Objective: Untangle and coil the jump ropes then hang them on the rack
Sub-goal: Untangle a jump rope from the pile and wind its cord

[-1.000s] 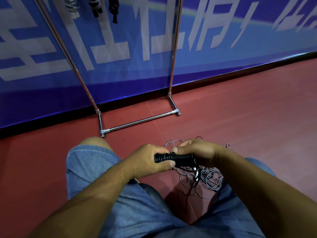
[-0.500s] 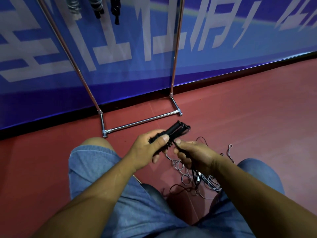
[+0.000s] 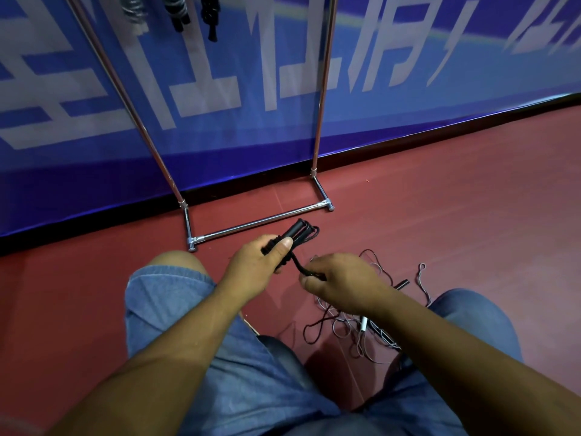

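Since a second ago my hands have drawn apart: then both were closed on the handles, held level low over the tangle; now my left hand (image 3: 257, 267) has tipped the pair of black foam jump-rope handles (image 3: 290, 236) up, and my right has slid off along the cord.

My left hand is closed round the lower end of the handles, thumb across them. Their free ends point toward the far edge of the dark red floor (image 3: 456, 199). Loops of thin black cord lie bunched against the handles. My right hand (image 3: 344, 283) pinches the black cord (image 3: 301, 267) between thumb and fingers, and a short stretch of it runs between my two hands.

Under my right wrist, on the floor between my knees, lies the loose tangle of thin grey and dark jump ropes (image 3: 355, 328). A slim white handle (image 3: 363, 324) sits in it and a dark one (image 3: 401, 283) at its far side.

At the floor's far edge stands the chrome tube rack (image 3: 257, 223), its base bar just beyond the handle tips. Several coiled black and grey ropes (image 3: 176, 11) hang near its left post. Behind it runs the blue banner with white lettering (image 3: 408, 105). I am wearing blue denim shorts (image 3: 163, 294).
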{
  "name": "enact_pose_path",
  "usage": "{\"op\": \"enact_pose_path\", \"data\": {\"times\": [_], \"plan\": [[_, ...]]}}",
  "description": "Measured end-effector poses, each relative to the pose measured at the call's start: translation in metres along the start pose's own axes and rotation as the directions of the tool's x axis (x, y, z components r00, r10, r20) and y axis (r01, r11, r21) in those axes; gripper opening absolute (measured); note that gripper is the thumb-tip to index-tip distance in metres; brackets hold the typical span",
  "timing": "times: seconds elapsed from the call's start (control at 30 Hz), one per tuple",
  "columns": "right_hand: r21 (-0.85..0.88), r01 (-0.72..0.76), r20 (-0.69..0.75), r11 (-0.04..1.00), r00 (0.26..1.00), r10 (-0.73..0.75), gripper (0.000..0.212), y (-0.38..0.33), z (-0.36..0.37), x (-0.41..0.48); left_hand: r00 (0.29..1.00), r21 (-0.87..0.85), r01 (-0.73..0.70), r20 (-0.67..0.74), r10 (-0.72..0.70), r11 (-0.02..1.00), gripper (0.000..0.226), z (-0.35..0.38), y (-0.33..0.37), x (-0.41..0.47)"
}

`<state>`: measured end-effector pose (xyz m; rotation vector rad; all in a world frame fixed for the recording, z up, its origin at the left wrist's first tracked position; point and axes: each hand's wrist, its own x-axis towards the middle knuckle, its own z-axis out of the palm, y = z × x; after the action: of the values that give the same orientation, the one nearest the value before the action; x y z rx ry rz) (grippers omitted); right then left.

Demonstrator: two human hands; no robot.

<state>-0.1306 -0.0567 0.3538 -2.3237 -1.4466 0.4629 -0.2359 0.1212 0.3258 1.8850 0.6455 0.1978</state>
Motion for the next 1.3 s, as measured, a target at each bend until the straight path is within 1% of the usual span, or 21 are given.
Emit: {"op": "enact_pose_path", "data": {"times": [0.07,0.13,0.2,0.23,0.33,0.43,0.5,0.57,0.67,0.73,0.8,0.83,0.9,0.97,1.03,1.07,1.13,1.23,1.3], "plan": [[-0.074,0.058,0.020,0.996,0.998,-0.057,0.033,-0.001,-0.006,0.001,0.998,0.088,0.000,0.064,-0.006,0.996,0.033,0.000,-0.001,-0.004],[-0.119,0.093,0.047,0.989,0.995,-0.088,0.026,-0.002,-0.015,0.002,0.990,0.175,0.001,0.137,-0.025,0.984,0.050,-0.001,-0.008,-0.005],[-0.130,0.106,0.046,0.986,0.994,-0.101,0.017,-0.001,-0.022,0.002,0.979,0.258,-0.014,0.201,-0.040,0.966,0.065,-0.001,-0.016,-0.006],[-0.124,0.104,0.047,0.987,0.994,-0.099,0.016,0.000,-0.024,0.003,0.972,0.282,-0.019,0.229,-0.048,0.959,0.068,-0.001,-0.019,-0.007],[-0.101,0.091,0.081,0.991,0.993,-0.083,0.027,0.006,-0.024,0.008,0.952,0.316,-0.029,0.297,-0.070,0.948,0.062,0.001,-0.011,-0.015],[-0.070,0.052,0.110,0.996,0.993,-0.044,0.039,0.010,-0.022,0.011,0.929,0.351,-0.018,0.352,-0.114,0.936,0.068,0.000,0.001,-0.020],[-0.034,0.023,0.122,0.999,0.992,-0.018,0.043,0.010,-0.020,0.012,0.913,0.368,-0.030,0.389,-0.124,0.929,0.066,-0.002,0.005,-0.022],[0.004,-0.008,0.141,1.000,0.990,0.007,0.040,0.009,-0.021,0.011,0.894,0.378,-0.075,0.435,-0.105,0.923,0.064,-0.004,0.008,-0.024],[0.175,-0.115,0.157,0.978,0.984,0.088,0.021,0.011,-0.022,0.012,0.873,0.398,-0.134,0.480,-0.082,0.908,0.069,-0.007,0.006,-0.027],[0.333,-0.185,0.204,0.925,0.971,0.121,0.010,0.015,-0.022,0.013,0.863,0.351,-0.125,0.500,-0.073,0.928,0.070,-0.010,0.004,-0.030],[0.463,-0.253,0.270,0.850,0.953,0.137,0.008,0.018,-0.023,0.014,0.853,0.244,-0.095,0.520,-0.048,0.965,0.064,-0.010,0.006,-0.033],[0.528,-0.292,0.307,0.798,0.941,0.141,0.010,0.020,-0.025,0.013,0.854,0.178,-0.082,0.520,-0.023,0.981,0.059,-0.010,0.009,-0.035],[0.658,-0.378,0.395,0.652,0.910,0.128,0.019,0.023,-0.026,0.010,0.866,0.034,-0.066,0.498,0.040,0.997,0.047,-0.009,0.019,-0.039],[0.735,-0.445,0.464,0.512,0.880,0.100,0.026,0.026,-0.023,0.007,0.867,-0.069,-0.052,0.492,0.079,0.996,0.047,-0.010,0.025,-0.039],[0.772,-0.488,0.496,0.407,0.863,0.095,0.022,0.028,-0.018,0.005,0.856,-0.087,-0.110,0.498,0.139,0.990,0.055,-0.010,0.026,-0.037],[0.783,-0.505,0.503,0.363,0.858,0.106,0.017,0.028,-0.017,0.004,0.851,-0.074,-0.150,0.497,0.167,0.986,0.054,-0.010,0.024,-0.035],[0.788,-0.528,0.514,0.316,0.847,0.134,0.012,0.026,-0.015,0.002,0.859,-0.062,-0.173,0.479,0.181,0.983,0.045,-0.010,0.023,-0.033],[0.774,-0.548,0.515,0.317,0.836,0.190,0.010,0.023,-0.008,-0.002,0.889,-0.107,-0.127,0.429,0.161,0.986,0.034,-0.006,0.019,-0.033],[0.771,-0.554,0.504,0.315,0.833,0.229,0.020,0.024,-0.004,-0.002,0.904,-0.149,-0.081,0.405,0.135,0.986,0.031,-0.003,0.015,-0.034]]}}
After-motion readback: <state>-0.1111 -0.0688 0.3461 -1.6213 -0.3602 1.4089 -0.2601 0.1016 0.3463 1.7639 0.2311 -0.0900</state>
